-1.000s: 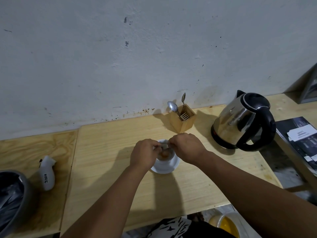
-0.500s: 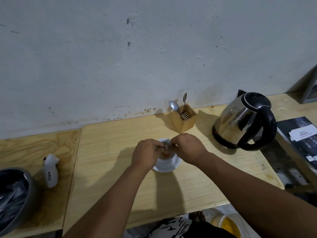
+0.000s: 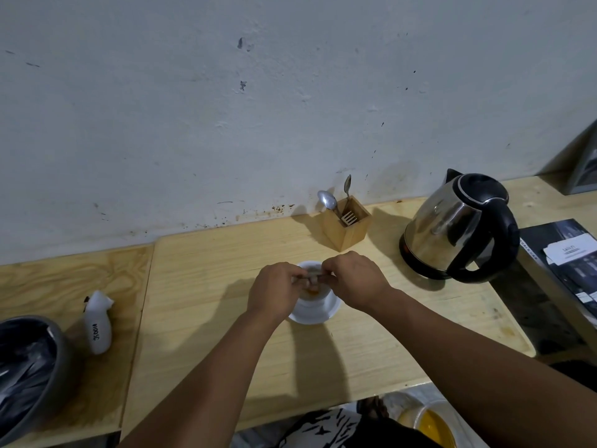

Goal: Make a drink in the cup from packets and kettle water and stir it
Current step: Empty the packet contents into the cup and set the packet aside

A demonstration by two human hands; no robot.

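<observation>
Over the white cup (image 3: 315,297) on its round saucer (image 3: 318,315), the left hand (image 3: 274,294) and right hand (image 3: 357,281) pinch a small packet (image 3: 311,275), blurred, between closed fingers. Beyond the cup stand a square wooden holder (image 3: 345,227) and glossy steel kettle (image 3: 452,231) on the pale plywood counter (image 3: 210,270) against a scuffed white wall (image 3: 290,92).

White cup (image 3: 315,300) on saucer (image 3: 318,315), brownish contents; small packet (image 3: 312,277) above it; steel kettle (image 3: 452,231) right

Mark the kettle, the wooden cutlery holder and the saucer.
kettle (image 3: 442,227), head view, on its steel body.
wooden cutlery holder (image 3: 347,232), head view, on its front corner.
saucer (image 3: 318,316), head view, on its near rim.
</observation>
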